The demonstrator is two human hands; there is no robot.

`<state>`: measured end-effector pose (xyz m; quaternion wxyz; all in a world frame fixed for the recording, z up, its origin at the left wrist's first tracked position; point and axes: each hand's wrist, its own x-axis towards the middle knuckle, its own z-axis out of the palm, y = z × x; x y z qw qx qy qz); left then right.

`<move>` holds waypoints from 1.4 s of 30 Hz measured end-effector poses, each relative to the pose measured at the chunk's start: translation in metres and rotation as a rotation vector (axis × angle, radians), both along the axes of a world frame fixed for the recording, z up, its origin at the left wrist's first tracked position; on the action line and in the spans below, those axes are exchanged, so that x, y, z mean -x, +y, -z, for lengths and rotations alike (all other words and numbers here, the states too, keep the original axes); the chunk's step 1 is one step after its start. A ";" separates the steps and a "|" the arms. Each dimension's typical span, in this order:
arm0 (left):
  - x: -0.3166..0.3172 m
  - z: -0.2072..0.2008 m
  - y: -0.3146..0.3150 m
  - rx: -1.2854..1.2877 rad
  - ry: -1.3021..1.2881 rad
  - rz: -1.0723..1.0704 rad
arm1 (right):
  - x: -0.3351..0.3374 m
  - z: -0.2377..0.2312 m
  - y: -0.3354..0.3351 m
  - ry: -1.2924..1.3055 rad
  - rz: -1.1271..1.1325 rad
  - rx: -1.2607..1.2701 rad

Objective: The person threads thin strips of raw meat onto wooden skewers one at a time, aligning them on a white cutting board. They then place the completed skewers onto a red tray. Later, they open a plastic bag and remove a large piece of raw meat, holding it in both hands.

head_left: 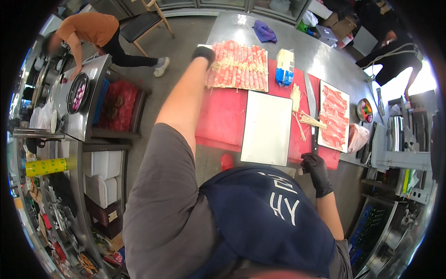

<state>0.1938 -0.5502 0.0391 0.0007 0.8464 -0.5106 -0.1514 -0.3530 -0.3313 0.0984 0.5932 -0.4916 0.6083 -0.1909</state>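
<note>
Steel worktop [241,21], kitchen: my black-gloved left grip [203,54] covers the far left corner of a tray [268,76] of meat rolls [238,65] near the worktop's left edge; whether it is clasping the tray, I cannot tell. My right grip [316,172], curled, hangs by the near edge, just beside the handle end of a long knife [311,95]; whether it holds anything, I cannot tell. Between them, a white tray [265,128] lies on a red cutting board [220,114]. Thin mushrooms [312,121] lie by the knife, sliced meat [333,116] on a plate [347,123] toward the right edge.
</note>
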 end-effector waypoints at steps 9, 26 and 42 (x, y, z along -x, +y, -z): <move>0.007 0.002 0.014 0.086 -0.001 -0.164 | 0.012 0.003 0.007 -0.003 0.067 -0.042; 0.007 -0.004 0.149 0.556 0.229 0.040 | 0.039 0.022 -0.030 0.419 -0.168 0.487; 0.153 -0.013 0.389 0.530 0.554 -0.185 | 0.027 0.034 -0.142 0.957 -0.643 0.953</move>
